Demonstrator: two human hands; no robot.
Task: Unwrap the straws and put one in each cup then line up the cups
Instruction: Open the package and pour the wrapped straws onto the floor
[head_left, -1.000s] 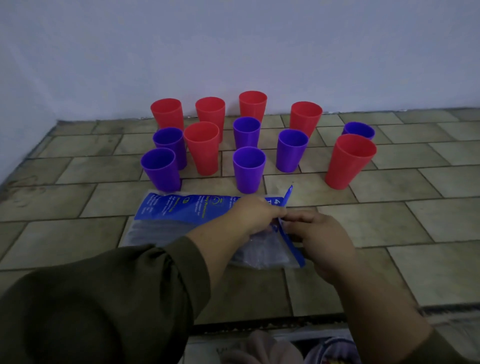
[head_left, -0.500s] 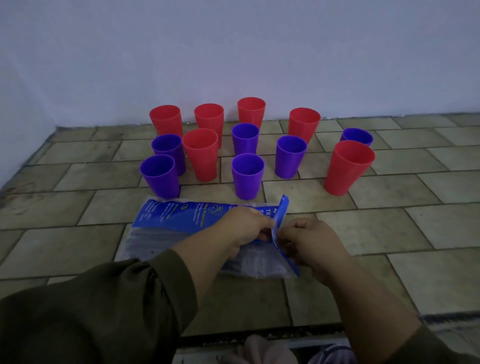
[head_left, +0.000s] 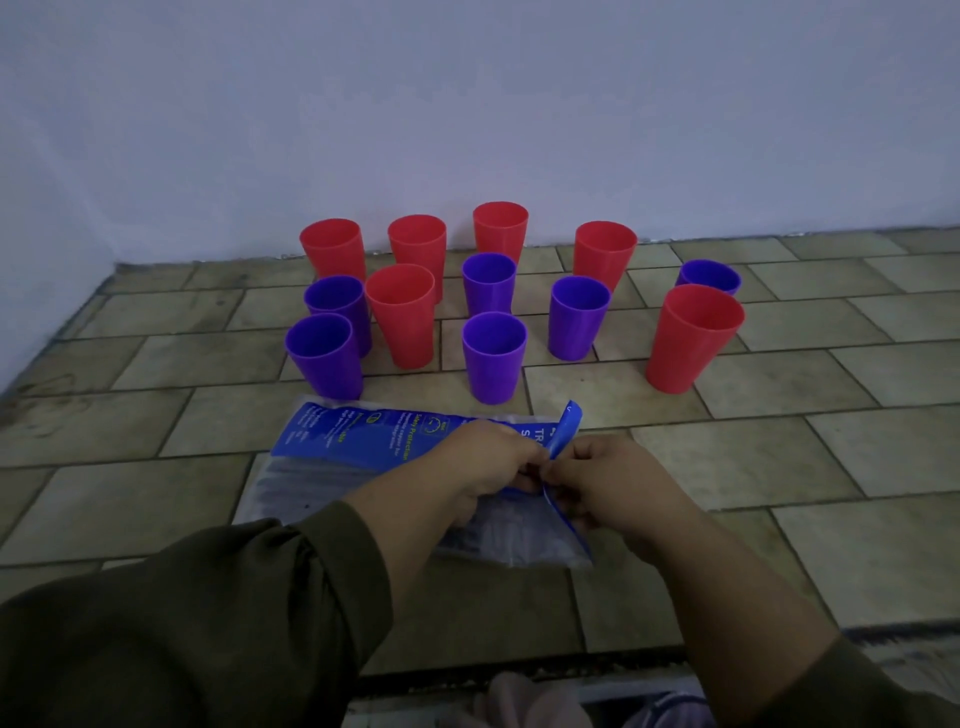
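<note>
Straw packet (head_left: 363, 467) lies long axis left-right on the floor (head_left: 779, 467), left hand (head_left: 488, 467) and right hand (head_left: 613, 478) both pinching its right-end blue flap (head_left: 563, 431), cups (head_left: 493, 358) beyond.

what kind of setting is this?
Probably a room corner at home: a tiled floor meets a plain wall, with plastic cups and a straw packet set directly on it.

A bare tiled floor in a plain, dimly lit room, likely a home.

Worn beige floor tiles (head_left: 779, 457) with dark grout run to a blank, pale painted wall (head_left: 467, 104), meeting a second wall at the far-left corner. Plastic cups (head_left: 493, 358) stand on the floor itself; no furniture appears.
</note>
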